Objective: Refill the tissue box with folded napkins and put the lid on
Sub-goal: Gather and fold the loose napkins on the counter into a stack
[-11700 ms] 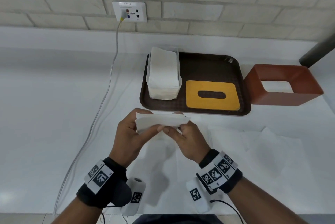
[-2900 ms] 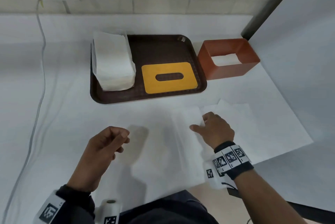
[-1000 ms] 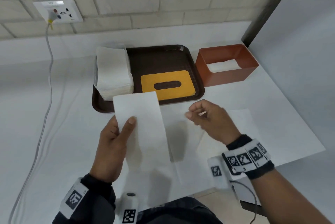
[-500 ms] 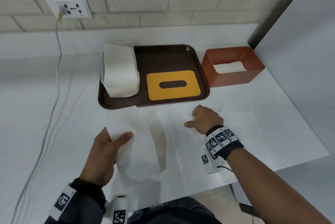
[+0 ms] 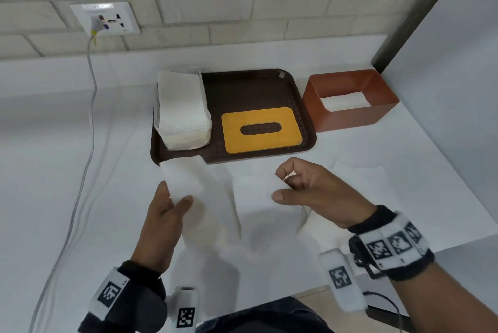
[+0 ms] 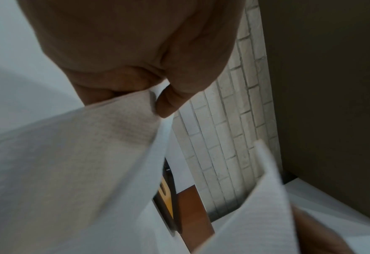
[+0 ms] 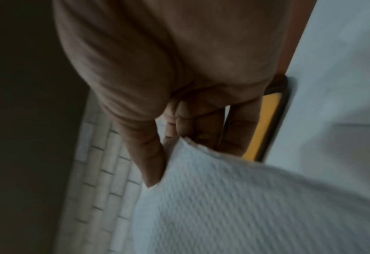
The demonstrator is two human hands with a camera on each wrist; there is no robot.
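While my left hand (image 5: 164, 214) pinches a folded napkin (image 5: 188, 184) between thumb and fingers, my right hand (image 5: 310, 190) grips the corner of a second napkin (image 5: 258, 192), lifted just above the table (image 5: 54, 171). Both sheets hang limp in the air, close to each other but apart. The tissue box (image 5: 347, 114) stands open at the far right, just beside the tray (image 5: 253, 87), with something white low inside it. The yellow lid (image 5: 261, 130) lies flat on the tray, next to the napkin stack (image 5: 182, 109).

I think the risk lies in the paper itself. My right hand has it only by a corner, so a quick pull could tear it or let the fold fall open. More loose sheets (image 5: 358, 179) lie on the table under my right hand, and dragging my wrist across could sweep them off the near edge. Carrying two sheets at once to the box, one could slip free or go in crumpled, and the lid might then sit badly.
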